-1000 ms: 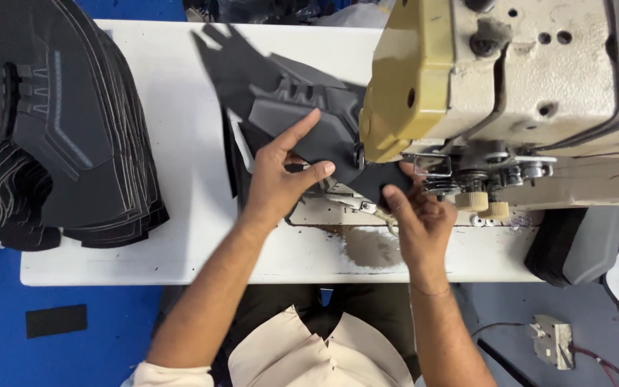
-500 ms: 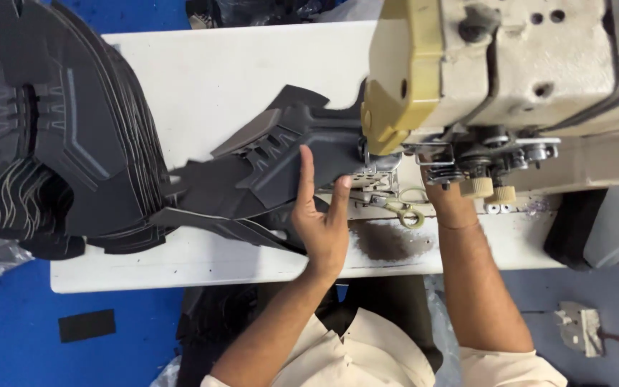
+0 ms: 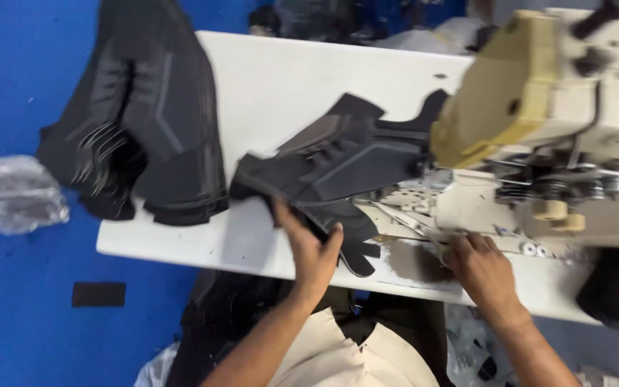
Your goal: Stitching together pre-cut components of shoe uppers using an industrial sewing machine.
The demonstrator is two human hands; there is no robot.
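Your left hand [image 3: 309, 247] lies on the near end of the dark grey cut shoe-upper piece [image 3: 331, 161], fingers spread and mostly straight, thumb out to the right; it presses the piece flat on the white desk [image 3: 288, 79] and does not close round it. The piece stretches from your hand up and right toward the sewing machine [image 3: 553, 107], where its far end passes under the yellowish machine head. A narrow dark tongue of the material sticks out just right of your thumb, close to the desk's near edge.

Your right hand [image 3: 478, 269] rests at the base of the machine, just below the presser area, fingers curled loosely downward against the machine bed. Blur hides whether they pinch anything, so I cannot tell if that hand has hold of something.

At the desk's left end sits a tall stack of dark cut pieces [image 3: 145, 122] with pale stitched lines, overhanging the edge, well apart from your left hand. On the blue floor [image 3: 23, 322] to the left lies a crumpled clear plastic bag [image 3: 12, 193] with dark contents, and nearer you a small black rectangular scrap [image 3: 98, 294]. More clear plastic shows by your legs, under the desk.
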